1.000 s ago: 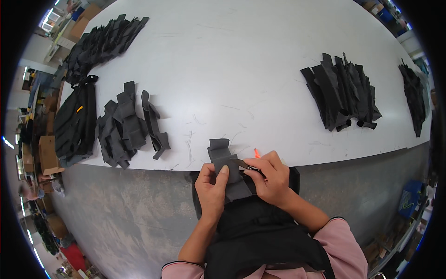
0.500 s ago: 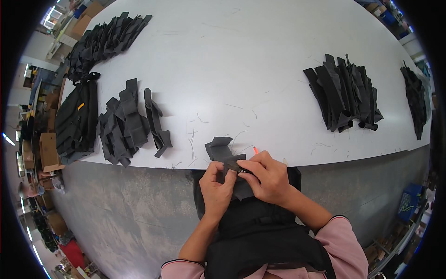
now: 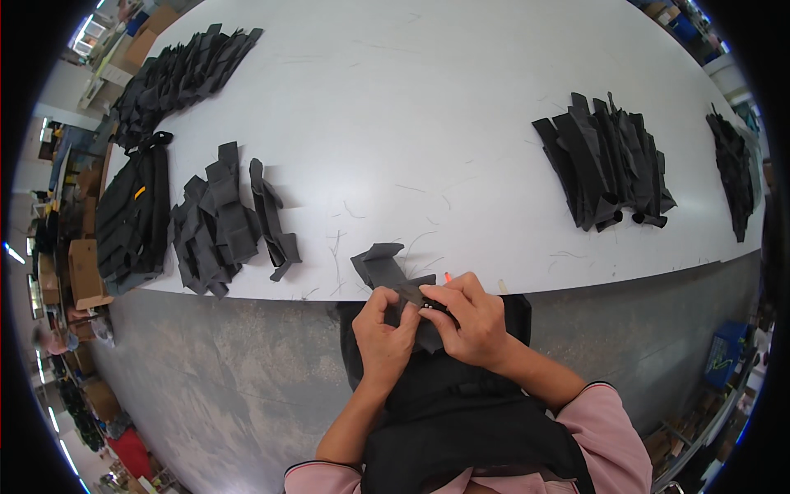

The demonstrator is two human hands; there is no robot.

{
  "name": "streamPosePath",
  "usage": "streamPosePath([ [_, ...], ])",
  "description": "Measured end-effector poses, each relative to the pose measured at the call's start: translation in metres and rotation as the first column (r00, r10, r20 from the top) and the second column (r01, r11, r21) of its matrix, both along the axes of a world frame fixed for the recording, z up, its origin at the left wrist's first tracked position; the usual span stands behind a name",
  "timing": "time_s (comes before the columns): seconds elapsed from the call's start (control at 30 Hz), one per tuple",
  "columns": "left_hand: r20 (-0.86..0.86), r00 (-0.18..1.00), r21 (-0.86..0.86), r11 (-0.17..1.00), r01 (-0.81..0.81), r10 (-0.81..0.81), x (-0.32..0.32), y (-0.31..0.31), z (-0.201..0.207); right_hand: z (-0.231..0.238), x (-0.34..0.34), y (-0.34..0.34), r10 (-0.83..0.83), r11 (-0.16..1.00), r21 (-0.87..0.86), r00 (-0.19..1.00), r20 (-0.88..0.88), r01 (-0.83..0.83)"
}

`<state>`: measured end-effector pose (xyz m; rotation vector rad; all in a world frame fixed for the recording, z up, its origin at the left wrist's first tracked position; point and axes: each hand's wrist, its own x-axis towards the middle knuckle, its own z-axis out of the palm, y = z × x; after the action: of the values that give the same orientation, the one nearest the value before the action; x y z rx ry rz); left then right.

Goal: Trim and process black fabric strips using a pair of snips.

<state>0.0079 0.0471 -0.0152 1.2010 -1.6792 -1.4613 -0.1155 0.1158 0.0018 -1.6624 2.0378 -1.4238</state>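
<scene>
A dark grey fabric strip (image 3: 380,265) runs from the table's near edge down toward my lap, its far end folded over on the white top. My left hand (image 3: 384,336) is closed, pinching the strip between thumb and fingers. Close against it, my right hand (image 3: 472,323) is closed on a small black piece (image 3: 432,306) with shiny dots, pressed to the same fabric; its exact kind is hidden by the fingers. An orange-red tip (image 3: 448,277) shows just beyond the right hand's knuckles, and I cannot tell whether that hand holds it.
Dark fabric strips (image 3: 216,218) are heaped at the left, a black bag (image 3: 136,218) beside them and another pile (image 3: 181,78) farther back. More strips (image 3: 609,165) lie at the right, with a dark bundle (image 3: 732,173) by the far-right edge. Loose threads dot the white table (image 3: 395,107).
The view has shifted slightly. Both hands stay together at the fabric strip with nearly the same grip; the strip's far end has swung a little to the left.
</scene>
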Motion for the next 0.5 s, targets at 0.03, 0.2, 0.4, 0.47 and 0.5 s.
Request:
streamPosePath([
  [0.03, -0.001, 1.0, 0.0, 1.0, 0.002, -0.002, 0.0, 0.0, 0.001, 0.0, 0.001, 0.0, -0.002, 1.0, 0.0, 1.0, -0.001, 0.002],
  [0.2, 0.022, 1.0, -0.004, 1.0, 0.005, -0.005, 0.0, 0.001, 0.002, -0.003, -0.001, 0.002, -0.013, 1.0, -0.016, 1.0, -0.018, 0.013],
  [0.4, -0.012, 1.0, 0.039, 0.999, -0.003, 0.003, -0.002, 0.0, 0.006, -0.009, -0.007, 0.011, -0.083, 0.995, -0.041, 0.993, 0.08, 0.086],
  [0.47, -0.033, 0.999, 0.055, 0.998, 0.002, 0.0, -0.002, -0.001, 0.007, -0.001, -0.008, 0.01, -0.049, 0.998, -0.039, 0.994, 0.102, 0.053],
  [0.5, -0.054, 0.999, 0.073, 0.997, 0.008, -0.005, -0.002, -0.002, 0.008, 0.002, -0.008, 0.01, -0.016, 0.999, -0.037, 0.992, 0.124, 0.021],
])
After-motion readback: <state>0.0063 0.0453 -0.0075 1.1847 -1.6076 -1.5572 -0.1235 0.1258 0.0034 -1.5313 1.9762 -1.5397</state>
